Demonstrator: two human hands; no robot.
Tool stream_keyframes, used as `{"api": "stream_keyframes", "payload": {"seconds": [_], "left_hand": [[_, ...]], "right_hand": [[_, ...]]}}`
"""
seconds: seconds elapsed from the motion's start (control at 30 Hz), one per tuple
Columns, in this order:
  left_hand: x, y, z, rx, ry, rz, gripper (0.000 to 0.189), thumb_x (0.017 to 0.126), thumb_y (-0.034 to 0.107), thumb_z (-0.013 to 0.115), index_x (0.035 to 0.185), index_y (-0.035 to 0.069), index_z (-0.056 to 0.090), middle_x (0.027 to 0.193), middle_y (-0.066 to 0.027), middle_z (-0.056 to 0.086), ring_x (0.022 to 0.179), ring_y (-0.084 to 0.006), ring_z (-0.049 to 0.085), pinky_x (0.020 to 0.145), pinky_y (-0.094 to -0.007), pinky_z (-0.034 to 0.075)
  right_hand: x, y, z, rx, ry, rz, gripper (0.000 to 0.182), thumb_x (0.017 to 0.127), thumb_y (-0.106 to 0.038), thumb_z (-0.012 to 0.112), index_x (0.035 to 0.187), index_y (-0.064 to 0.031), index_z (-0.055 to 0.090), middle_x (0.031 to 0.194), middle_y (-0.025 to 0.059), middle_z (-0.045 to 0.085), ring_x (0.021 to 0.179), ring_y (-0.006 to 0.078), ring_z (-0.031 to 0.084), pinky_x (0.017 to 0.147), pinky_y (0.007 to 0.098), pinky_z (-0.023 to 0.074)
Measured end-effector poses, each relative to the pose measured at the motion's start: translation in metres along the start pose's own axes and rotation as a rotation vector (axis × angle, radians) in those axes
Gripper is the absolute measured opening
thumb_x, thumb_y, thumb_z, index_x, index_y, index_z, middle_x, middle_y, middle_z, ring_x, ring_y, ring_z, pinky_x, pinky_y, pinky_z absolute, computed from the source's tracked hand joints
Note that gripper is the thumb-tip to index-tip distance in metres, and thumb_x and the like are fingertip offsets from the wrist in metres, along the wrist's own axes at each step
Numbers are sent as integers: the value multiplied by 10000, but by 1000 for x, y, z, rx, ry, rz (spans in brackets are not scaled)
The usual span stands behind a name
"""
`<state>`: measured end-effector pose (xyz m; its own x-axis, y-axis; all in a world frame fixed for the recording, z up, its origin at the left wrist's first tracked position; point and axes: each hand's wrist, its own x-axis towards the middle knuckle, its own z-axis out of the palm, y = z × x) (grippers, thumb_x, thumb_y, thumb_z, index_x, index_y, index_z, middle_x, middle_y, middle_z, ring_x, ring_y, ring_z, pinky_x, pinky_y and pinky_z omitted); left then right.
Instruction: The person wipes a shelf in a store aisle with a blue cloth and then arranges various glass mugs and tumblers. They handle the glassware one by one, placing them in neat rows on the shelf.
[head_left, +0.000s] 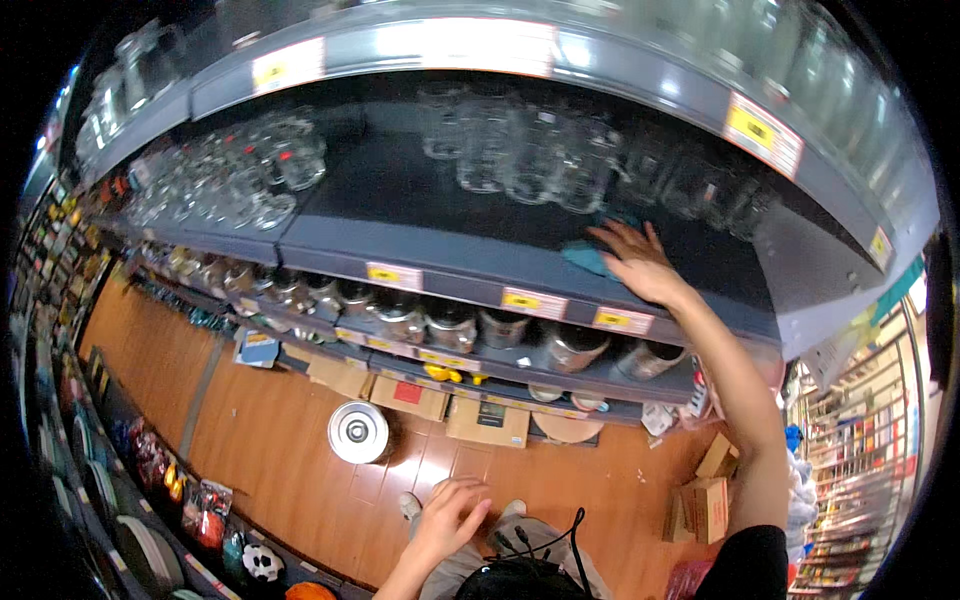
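My right hand (637, 262) lies with spread fingers on a teal cloth (589, 257), pressing it to the dark shelf (420, 225) near its front edge. Part of the cloth is hidden under the hand. Behind the hand, clear glass jars or mugs (529, 161) stand in a row, with more glassware (705, 187) to their right. On the left part of the same shelf are many small clear glass items (232, 172). Low in front of my body hangs my left hand (448, 517), its fingers loosely bent and nothing in it.
Glass vessels (795, 67) fill the shelf above. Metal-topped containers (450, 330) stand on the shelf below. On the wooden floor are a round metal pot or canister (358, 432) and cardboard boxes (705, 510). Another shelf with a toy football (262, 561) runs along the lower left.
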<state>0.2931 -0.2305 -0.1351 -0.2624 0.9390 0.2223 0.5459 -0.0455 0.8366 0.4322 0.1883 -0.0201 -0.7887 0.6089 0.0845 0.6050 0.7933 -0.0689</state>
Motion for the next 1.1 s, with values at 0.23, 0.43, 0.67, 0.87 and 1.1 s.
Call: {"api": "stream_keyframes", "payload": {"seconds": [0.23, 0.43, 0.67, 0.87, 1.1], "left_hand": [[-85, -64, -70, -9, 250, -322, 100, 808, 74, 649, 893, 25, 666, 902, -125, 657, 848, -276, 618, 755, -356, 486], [-95, -104, -117, -29, 242, -225, 108, 808, 77, 654, 899, 21, 663, 906, -121, 659, 858, -279, 624, 761, -352, 490], [-87, -151, -215, 12, 185, -150, 127, 818, 93, 640, 921, 21, 659, 924, -117, 657, 899, -282, 618, 797, -362, 483], [-79, -187, -286, 87, 191, -262, 137, 827, 87, 621, 937, 15, 660, 936, -141, 653, 909, -300, 616, 802, -376, 485], [1, -190, -327, 91, 233, -56, 171, 811, 62, 632, 974, 14, 650, 958, -159, 642, 914, -306, 610, 797, -364, 480]], "right_hand": [[45, -90, 12, 218, -75, -136, 534, 946, -353, 393, 1396, -70, 337, 1460, 183, 282, 1368, 335, 218, 1117, 430, 166], [164, -209, 33, 234, -59, -323, 564, 956, -390, 372, 1405, -55, 305, 1455, 183, 293, 1363, 338, 233, 1119, 413, 180], [311, -244, 60, 13, 61, 180, 572, 974, -410, 270, 1428, -62, 269, 1480, 129, 270, 1370, 304, 228, 1130, 406, 156], [265, -309, 62, 204, -54, -262, 516, 968, -335, 341, 1409, -68, 326, 1470, 135, 296, 1374, 294, 231, 1127, 390, 166], [171, -256, 4, 198, -120, -47, 475, 908, -262, 468, 1343, -72, 443, 1431, 181, 352, 1325, 327, 328, 1102, 413, 235]]}}
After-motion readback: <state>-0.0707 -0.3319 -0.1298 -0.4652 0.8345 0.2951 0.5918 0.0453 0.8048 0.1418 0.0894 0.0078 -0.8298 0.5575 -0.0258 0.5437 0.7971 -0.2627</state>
